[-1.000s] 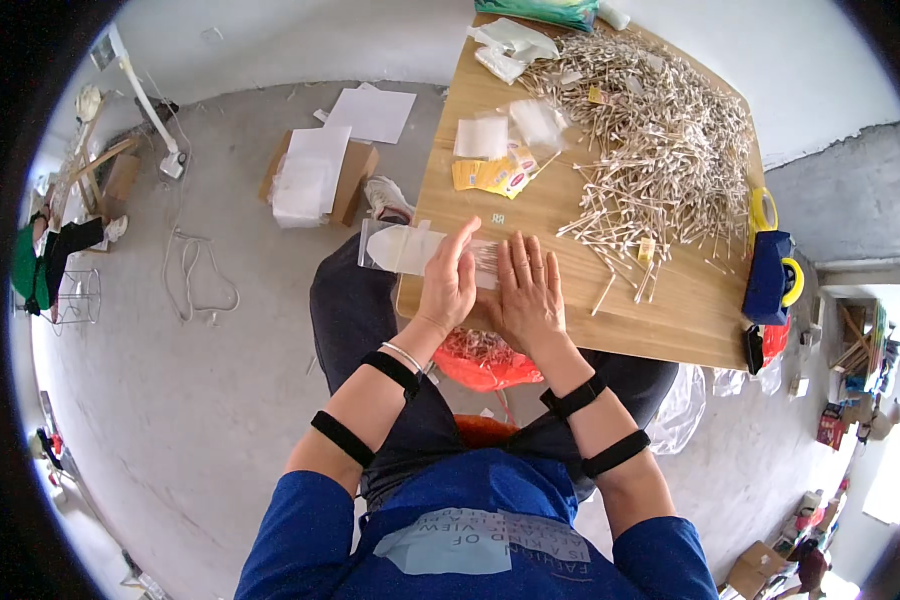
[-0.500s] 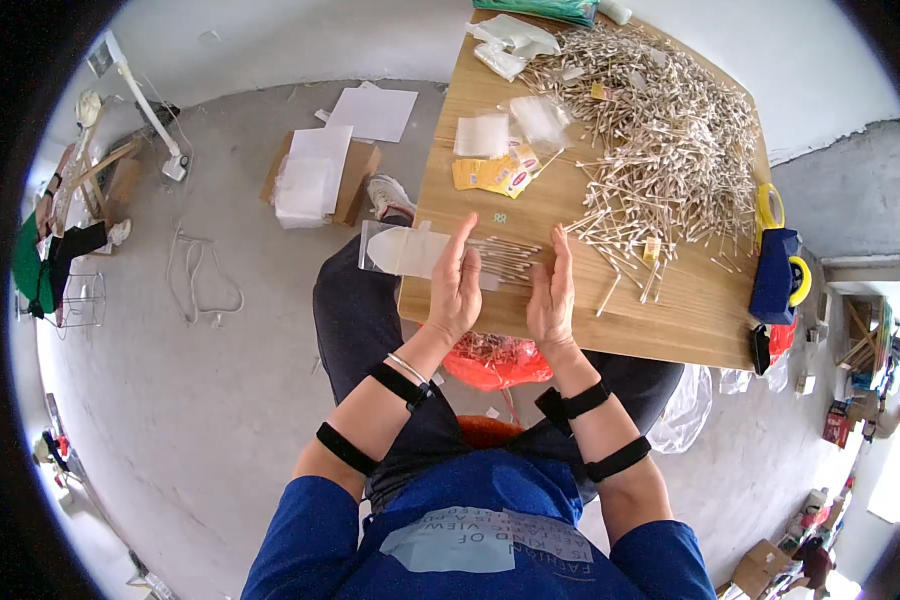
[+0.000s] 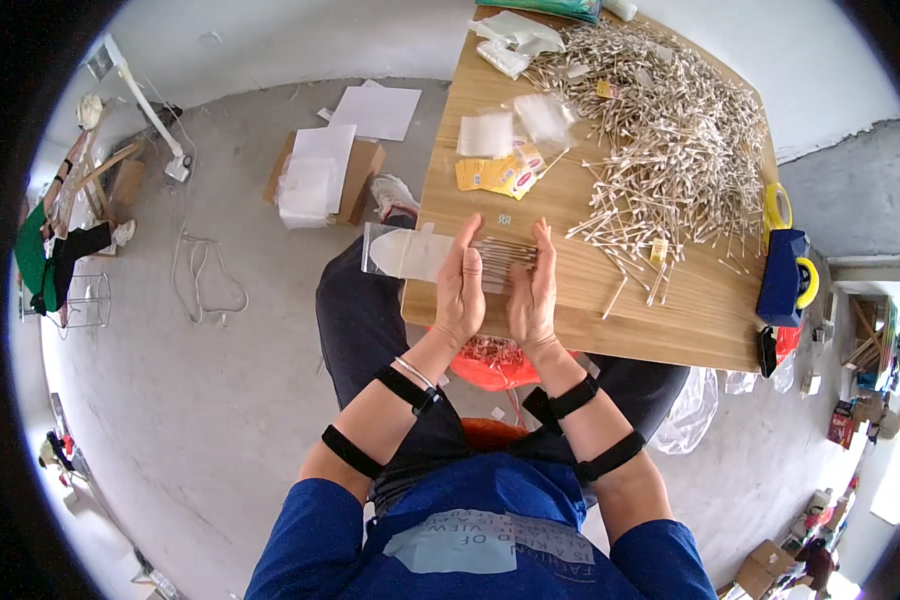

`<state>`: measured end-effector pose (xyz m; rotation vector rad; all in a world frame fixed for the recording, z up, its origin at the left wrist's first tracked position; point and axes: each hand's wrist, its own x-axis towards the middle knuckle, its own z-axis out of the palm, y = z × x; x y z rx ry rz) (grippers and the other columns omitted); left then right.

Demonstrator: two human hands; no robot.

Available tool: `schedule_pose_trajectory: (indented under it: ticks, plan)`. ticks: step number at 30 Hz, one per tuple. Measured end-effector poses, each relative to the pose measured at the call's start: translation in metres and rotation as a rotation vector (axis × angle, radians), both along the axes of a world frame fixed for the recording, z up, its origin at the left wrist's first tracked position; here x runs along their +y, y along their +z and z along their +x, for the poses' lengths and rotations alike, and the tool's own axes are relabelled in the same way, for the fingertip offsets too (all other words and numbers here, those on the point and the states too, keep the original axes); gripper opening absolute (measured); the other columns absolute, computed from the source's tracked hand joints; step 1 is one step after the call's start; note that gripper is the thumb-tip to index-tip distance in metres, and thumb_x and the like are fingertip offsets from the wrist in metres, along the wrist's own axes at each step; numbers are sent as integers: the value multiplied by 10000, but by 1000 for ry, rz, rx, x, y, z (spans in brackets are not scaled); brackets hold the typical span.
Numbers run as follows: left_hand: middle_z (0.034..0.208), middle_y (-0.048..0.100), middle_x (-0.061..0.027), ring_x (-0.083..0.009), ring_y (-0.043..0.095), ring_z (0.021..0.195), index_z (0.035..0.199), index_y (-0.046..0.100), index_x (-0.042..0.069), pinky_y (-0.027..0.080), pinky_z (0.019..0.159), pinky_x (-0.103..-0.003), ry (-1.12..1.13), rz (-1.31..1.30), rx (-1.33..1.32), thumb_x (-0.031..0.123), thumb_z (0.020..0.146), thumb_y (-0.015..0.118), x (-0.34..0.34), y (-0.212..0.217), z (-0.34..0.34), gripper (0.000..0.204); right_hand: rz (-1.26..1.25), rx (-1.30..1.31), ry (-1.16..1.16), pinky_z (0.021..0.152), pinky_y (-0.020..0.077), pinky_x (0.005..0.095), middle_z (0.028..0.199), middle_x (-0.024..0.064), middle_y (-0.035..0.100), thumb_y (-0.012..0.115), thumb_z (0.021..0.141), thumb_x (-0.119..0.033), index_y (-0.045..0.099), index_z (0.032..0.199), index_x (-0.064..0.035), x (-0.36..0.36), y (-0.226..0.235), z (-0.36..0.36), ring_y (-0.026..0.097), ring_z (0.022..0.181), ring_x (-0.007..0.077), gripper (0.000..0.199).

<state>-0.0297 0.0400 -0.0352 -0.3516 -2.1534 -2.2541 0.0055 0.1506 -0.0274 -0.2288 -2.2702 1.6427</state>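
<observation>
My left hand (image 3: 459,292) and my right hand (image 3: 533,300) stand on edge over the wooden table's near part, palms facing, fingers stretched out. A row of cotton swabs (image 3: 504,252) lies between them, its ends at the two palms. Neither hand is closed round the swabs. Just left of my left hand is a flat clear plastic bag (image 3: 372,247) with a white card (image 3: 410,254) in it; its right end is hidden behind the hand. A large heap of loose cotton swabs (image 3: 670,130) covers the table's far right.
Yellow printed cards (image 3: 490,174) and small clear bags (image 3: 485,136) lie beyond my hands. A blue tape dispenser (image 3: 782,278) stands at the table's right edge. Below the near edge hangs a red bag (image 3: 495,372). An opened carton (image 3: 360,180) with white sheets sits on the floor left.
My right hand has moved left, closer to my left hand, and now meets the ends of the swabs. The left hand has barely moved.
</observation>
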Motion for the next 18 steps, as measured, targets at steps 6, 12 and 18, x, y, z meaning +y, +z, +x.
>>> schedule_pose_trajectory:
  ticks: [6,12,18]
  plan:
    - [1396,477,-190,-261,423,1319,1408,386,-51,301,1103,-345,-5,51,-12,396,1051,306,-1,-1,-3,578,131,62,-82,1168,195,420,1457,243,364,424,895,44,341,1400,17,6,-11,-10,265,1412,376,512]
    - [1395,475,-190,-260,420,1322,1403,391,-53,298,1109,-352,-6,39,19,427,1048,293,-3,-5,-3,605,470,45,50,1093,276,510,1149,205,571,461,891,33,451,1284,5,3,-14,-12,499,1143,374,394]
    - [1409,460,-185,-260,396,1341,1402,392,-53,274,1129,-361,8,198,-58,443,1043,302,-3,-6,-4,619,276,-3,24,1068,330,463,1133,186,578,453,919,15,497,1232,8,1,0,-4,529,1115,355,316]
